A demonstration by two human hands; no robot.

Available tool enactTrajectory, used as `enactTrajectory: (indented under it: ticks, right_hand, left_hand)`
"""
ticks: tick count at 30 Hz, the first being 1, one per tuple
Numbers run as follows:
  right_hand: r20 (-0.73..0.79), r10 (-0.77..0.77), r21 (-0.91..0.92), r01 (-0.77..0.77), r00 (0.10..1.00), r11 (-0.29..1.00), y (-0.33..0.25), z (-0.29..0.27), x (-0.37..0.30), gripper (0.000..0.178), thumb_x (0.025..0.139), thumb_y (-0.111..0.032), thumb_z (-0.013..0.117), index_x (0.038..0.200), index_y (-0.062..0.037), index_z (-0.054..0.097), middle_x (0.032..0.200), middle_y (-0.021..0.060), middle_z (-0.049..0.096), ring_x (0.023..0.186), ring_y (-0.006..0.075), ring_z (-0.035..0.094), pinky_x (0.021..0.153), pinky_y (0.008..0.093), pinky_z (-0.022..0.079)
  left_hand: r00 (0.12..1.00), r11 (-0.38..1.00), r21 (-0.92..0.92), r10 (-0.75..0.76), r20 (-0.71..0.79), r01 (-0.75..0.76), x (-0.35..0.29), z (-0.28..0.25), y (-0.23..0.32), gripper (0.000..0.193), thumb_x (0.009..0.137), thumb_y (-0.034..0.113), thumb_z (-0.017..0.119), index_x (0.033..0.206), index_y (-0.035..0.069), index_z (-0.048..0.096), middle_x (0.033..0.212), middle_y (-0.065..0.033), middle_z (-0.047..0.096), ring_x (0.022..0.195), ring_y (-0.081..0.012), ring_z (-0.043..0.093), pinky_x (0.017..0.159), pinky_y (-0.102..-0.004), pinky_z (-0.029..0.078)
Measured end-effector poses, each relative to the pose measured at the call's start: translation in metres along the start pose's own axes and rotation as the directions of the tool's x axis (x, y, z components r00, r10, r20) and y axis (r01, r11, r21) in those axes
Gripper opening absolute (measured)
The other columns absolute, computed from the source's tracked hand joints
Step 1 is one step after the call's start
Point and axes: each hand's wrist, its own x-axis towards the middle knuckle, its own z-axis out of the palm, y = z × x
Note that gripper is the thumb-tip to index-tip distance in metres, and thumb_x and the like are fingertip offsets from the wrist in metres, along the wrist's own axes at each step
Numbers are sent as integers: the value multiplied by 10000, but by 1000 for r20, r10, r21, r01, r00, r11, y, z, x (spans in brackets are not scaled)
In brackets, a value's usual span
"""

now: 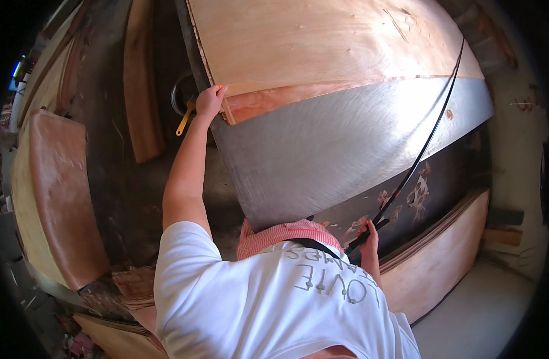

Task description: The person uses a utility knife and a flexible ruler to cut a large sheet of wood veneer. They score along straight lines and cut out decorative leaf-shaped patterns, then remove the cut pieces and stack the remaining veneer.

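A pale wood veneer sheet [322, 42] lies on a smooth grey metal tabletop [310, 149], with a strip of redder veneer [274, 100] showing under its near edge. At the sheet's near left corner, my left hand [210, 103] is closed with its fingertips on the edge. A small orange spot shows at those fingertips; I cannot make out what it is. Low on the right, my right hand [368, 238] grips the near end of a long, thin black rod [419, 157]. The rod slants up and away across the metal and the veneer's far right part.
Beside the table's left edge is a yellow-handled tool [183, 122]. Curved veneer stacks stand at left [68, 197] and lower right [439, 257]. A long brown board [142, 78] lies farther left. Veneer scraps [417, 194] litter the dark floor under the table's right side.
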Motion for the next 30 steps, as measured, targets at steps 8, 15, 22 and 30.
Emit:
enactTrajectory:
  ticks: [8,15,22,30]
  right_hand:
    - [11,-27,10,27,1000,1000,2,-10,5,144,827,-239,553,799,-97,542,562,-14,457,493,115,445,448,244,345]
    - [-21,-10,4,10,1000,1000,0,-10,2,143,831,-240,548,800,-100,544,561,-16,459,484,112,442,448,239,356]
    - [3,-20,-24,20,1000,1000,3,-9,4,153,837,-248,546,787,-104,552,576,-19,464,518,94,441,476,228,346]
    - [0,-10,-17,10,1000,1000,12,-14,10,160,838,-257,547,798,-104,564,580,-25,465,530,100,431,504,239,337]
  left_hand:
    - [964,988,44,-152,216,146,16,-6,3,288,720,350,614,802,75,615,670,-100,613,645,-271,599,562,-365,451]
    - [953,965,-123,-201,226,232,17,5,-6,339,716,351,624,773,17,625,636,-102,609,607,-210,595,570,-325,441]
    - [958,903,-355,-165,234,242,26,11,-33,289,751,293,612,739,5,597,590,-82,574,531,-145,524,523,-293,399]
    - [886,897,-310,162,-434,-315,62,-84,103,191,781,233,609,798,43,598,621,-85,564,550,-191,531,523,-291,412]
